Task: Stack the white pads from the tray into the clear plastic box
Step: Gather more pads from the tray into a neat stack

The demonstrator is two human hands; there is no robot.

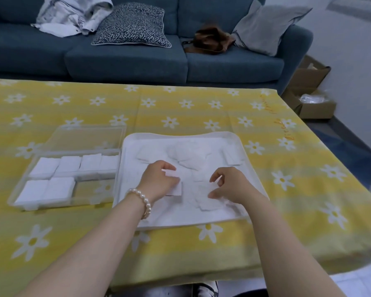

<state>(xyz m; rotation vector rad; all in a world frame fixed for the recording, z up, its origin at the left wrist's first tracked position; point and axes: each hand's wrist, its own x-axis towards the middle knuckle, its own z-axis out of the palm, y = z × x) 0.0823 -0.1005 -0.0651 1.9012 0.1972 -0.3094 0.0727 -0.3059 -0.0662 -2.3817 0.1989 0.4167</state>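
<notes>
A white tray [243, 153] sits in the middle of the table with several loose white pads [191, 159] scattered in it. My left hand [159, 181] rests over the tray's near left part, fingers closed on a small stack of white pads [176, 187]. My right hand [229, 185] hovers over the tray's near right part, fingers curled and apart, thumb touching a loose pad [210, 203]. Left of the tray lies the clear plastic box [17, 189] with its lid [84, 136] folded back. Several stacks of pads [69, 163] fill it, except the near right corner.
The table wears a yellow cloth with white daisies [201, 112]. Behind it stands a blue sofa [126, 58] with cushions, clothes and a brown bag. Cardboard boxes [313, 99] stand on the floor at the right. The table's near edge is close to my body.
</notes>
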